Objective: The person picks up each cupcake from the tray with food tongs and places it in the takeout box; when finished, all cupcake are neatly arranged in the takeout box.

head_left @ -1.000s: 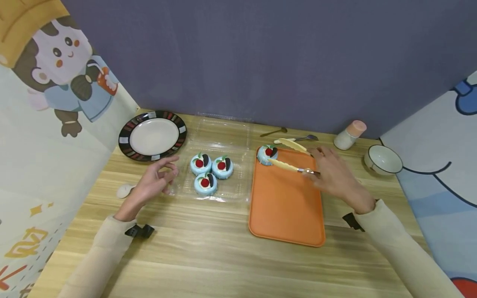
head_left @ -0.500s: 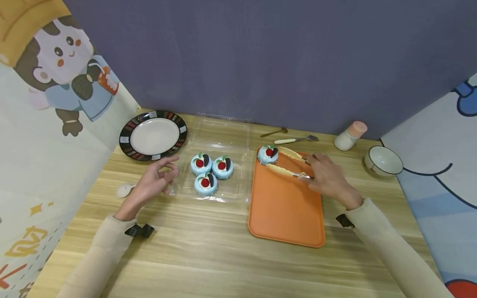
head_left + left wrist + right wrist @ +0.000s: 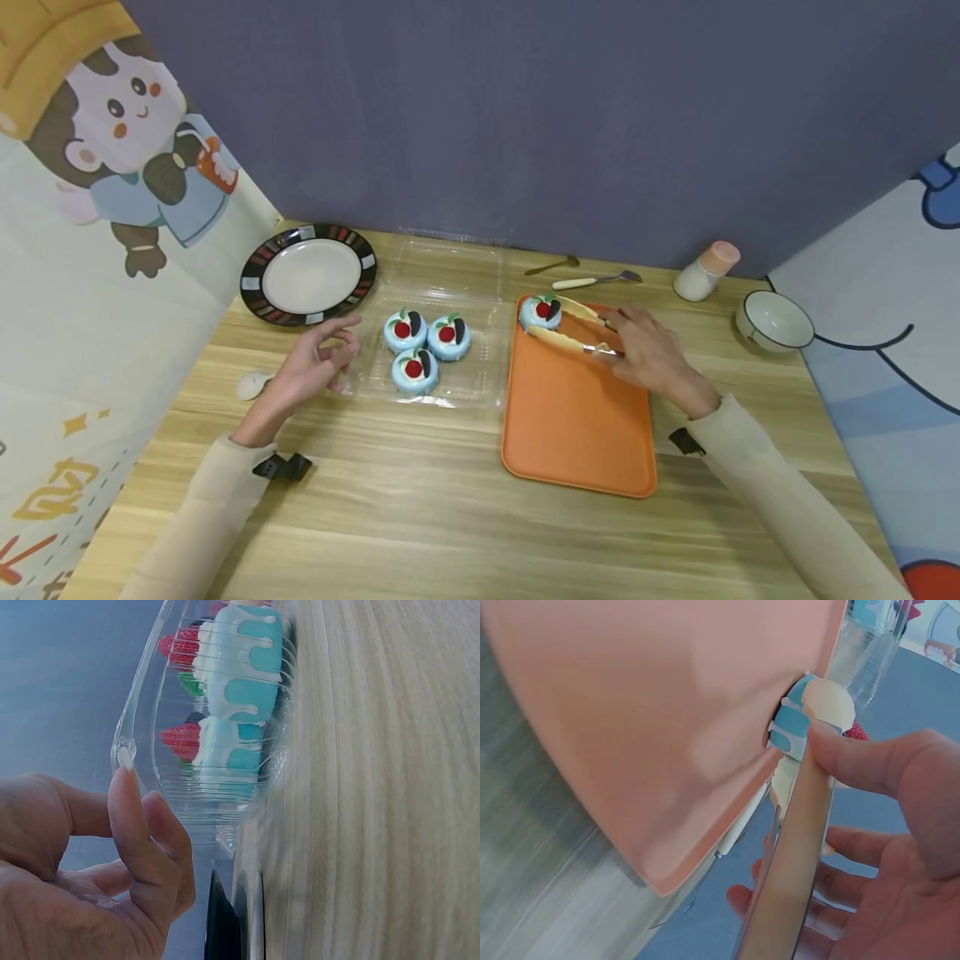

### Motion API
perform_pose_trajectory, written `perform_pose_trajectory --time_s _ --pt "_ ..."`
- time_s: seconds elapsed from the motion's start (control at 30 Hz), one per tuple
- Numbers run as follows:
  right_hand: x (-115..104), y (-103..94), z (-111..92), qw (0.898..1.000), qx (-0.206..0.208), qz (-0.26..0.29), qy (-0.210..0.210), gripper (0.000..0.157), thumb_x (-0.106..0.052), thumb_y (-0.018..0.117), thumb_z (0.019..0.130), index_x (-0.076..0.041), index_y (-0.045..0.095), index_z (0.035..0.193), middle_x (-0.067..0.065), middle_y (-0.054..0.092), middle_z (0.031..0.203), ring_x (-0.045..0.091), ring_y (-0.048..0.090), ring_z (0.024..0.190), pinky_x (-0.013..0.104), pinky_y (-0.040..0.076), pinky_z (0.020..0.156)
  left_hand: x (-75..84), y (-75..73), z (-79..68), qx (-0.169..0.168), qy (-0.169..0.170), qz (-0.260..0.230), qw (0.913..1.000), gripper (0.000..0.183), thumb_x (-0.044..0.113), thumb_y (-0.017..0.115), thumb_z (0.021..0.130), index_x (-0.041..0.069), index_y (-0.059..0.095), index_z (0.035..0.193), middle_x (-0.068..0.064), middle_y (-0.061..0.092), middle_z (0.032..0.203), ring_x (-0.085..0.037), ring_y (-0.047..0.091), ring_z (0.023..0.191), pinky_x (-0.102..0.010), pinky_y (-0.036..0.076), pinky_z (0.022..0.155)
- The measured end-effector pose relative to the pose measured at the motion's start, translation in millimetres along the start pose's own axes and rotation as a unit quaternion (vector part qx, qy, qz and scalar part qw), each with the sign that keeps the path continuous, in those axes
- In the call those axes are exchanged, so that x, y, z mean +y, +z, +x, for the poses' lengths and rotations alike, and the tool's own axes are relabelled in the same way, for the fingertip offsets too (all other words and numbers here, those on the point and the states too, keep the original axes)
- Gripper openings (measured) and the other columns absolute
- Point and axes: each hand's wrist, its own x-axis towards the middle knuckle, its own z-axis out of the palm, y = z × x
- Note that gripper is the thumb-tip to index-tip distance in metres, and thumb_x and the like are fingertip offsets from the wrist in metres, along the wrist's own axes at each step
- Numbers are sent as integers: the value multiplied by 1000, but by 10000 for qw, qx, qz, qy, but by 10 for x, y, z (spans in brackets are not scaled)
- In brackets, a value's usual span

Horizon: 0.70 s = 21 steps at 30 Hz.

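My right hand grips food tongs with cream-coloured tips, thumb along one arm and fingers round the other. The tongs are spread, one tip on each side of a blue cake topped with a red berry. That cake sits in the far left corner of an orange tray. Three similar cakes lie in a lidded clear plastic container, its lid folded back. My left hand hovers at the container's left side with loosely bent fingers, one fingertip right at the clear rim.
A dark-rimmed plate stands back left, with a white spoon-like piece nearer. Behind the tray lie a small brown spoon and a white-handled utensil. A pink-capped shaker and a bowl stand back right.
My right hand has moved left and slightly nearer with the tongs, whose tips have gone from the cake's right side to either side of it. The left hand has stayed put.
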Motion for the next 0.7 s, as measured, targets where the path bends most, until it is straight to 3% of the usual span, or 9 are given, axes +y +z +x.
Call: perform_pose_trajectory --time_s 0.2,0.7 --pt "3 -31 -160 9998 39 -65 -171 63 -34 76 85 -7 54 138 16 58 120 37 57 101 42 51 58 -3 4 7 -25 10 -52 10000 53 13 52 102 11 34 152 -19 49 120 -11 56 71 -30 55 46" --pt "-41 28 -641 9994 308 -168 -44 64 -29 80 80 -8 55 136 15 60 117 36 58 98 43 53 57 -13 -7 16 -72 -14 -63 10000 54 14 51 102 11 33 153 -17 47 120 -12 57 72 -30 55 47"
